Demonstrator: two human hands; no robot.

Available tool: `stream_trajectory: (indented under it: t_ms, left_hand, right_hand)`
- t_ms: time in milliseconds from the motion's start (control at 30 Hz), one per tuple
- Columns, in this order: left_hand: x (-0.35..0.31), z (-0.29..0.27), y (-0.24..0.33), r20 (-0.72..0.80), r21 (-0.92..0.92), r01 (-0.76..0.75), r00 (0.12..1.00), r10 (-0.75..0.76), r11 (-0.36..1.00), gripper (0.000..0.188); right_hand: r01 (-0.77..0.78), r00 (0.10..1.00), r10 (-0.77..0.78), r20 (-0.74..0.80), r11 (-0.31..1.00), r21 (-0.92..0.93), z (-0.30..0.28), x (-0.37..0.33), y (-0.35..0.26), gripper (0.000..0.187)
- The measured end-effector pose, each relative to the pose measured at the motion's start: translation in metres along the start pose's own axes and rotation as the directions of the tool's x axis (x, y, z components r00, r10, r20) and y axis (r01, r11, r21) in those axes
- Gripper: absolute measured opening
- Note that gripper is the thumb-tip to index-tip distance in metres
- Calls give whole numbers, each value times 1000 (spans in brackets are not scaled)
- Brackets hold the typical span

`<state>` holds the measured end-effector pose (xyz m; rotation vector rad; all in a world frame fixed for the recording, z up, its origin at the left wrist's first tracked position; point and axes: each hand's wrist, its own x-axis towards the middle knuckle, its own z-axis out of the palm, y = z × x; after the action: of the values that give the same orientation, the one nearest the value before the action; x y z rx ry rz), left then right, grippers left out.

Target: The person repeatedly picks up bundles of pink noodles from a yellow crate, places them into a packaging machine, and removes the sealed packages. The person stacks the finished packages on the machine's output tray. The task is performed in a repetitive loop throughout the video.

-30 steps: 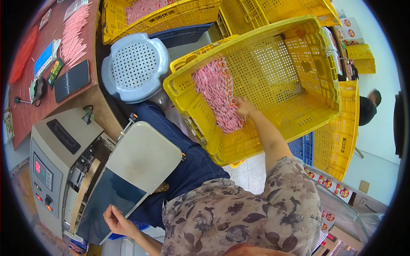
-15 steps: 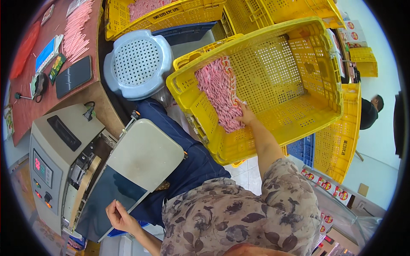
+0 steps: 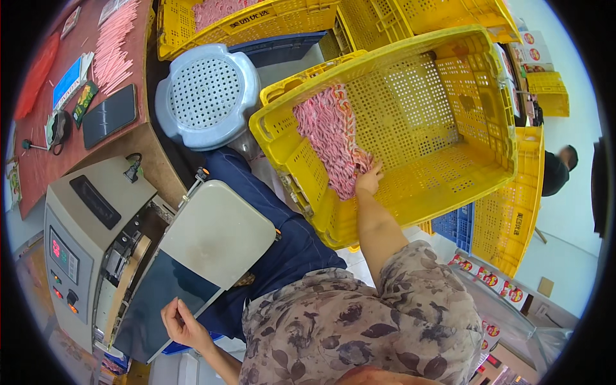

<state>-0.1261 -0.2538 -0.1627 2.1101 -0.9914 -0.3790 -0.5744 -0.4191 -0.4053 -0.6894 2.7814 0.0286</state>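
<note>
Inside a yellow perforated crate [image 3: 410,115] on the right, a row of pink-and-white striped bundles [image 3: 324,138] lies stacked along the left part. My right hand [image 3: 369,179] is at the near end of this row, fingers bent around the end of a pink bundle [image 3: 360,160]. The fingers partly hide what they grip. My left hand [image 3: 183,324] hovers closed over the dark belt [image 3: 170,285] of a grey machine [image 3: 96,199]. Whether anything is inside its curled fingers cannot be seen. Beside the belt sits a beige plate [image 3: 218,221].
A blue-grey plastic stool [image 3: 208,90] stands left of the crate. On the red-brown table [image 3: 70,151] lie a black phone [image 3: 110,117] and many pink strips [image 3: 119,48]. More yellow crates [image 3: 289,22] stand behind. Far right, a person in dark clothing [image 3: 555,172] is seen.
My right hand has shifted slightly toward me along the pink row, its forearm swinging left. The bundle end at its fingers now sticks out further right. My left hand has barely moved.
</note>
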Motion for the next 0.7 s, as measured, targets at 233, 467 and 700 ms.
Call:
stream_trajectory:
  t_ms: [233, 467, 700]
  left_hand:
    - [2, -3, -2, 32, 30, -15, 999, 14, 999, 4]
    - [1, -6, -1, 32, 79, -24, 999, 21, 997, 4]
    - [1, 7, 4, 15, -41, -88, 996, 88, 995, 5]
  right_hand:
    - [543, 840, -531, 117, 822, -173, -4, 20, 2, 70]
    - [706, 700, -678, 224, 705, -72, -9, 59, 4, 47]
    - [850, 478, -723, 498, 524, -55, -74, 96, -4, 46]
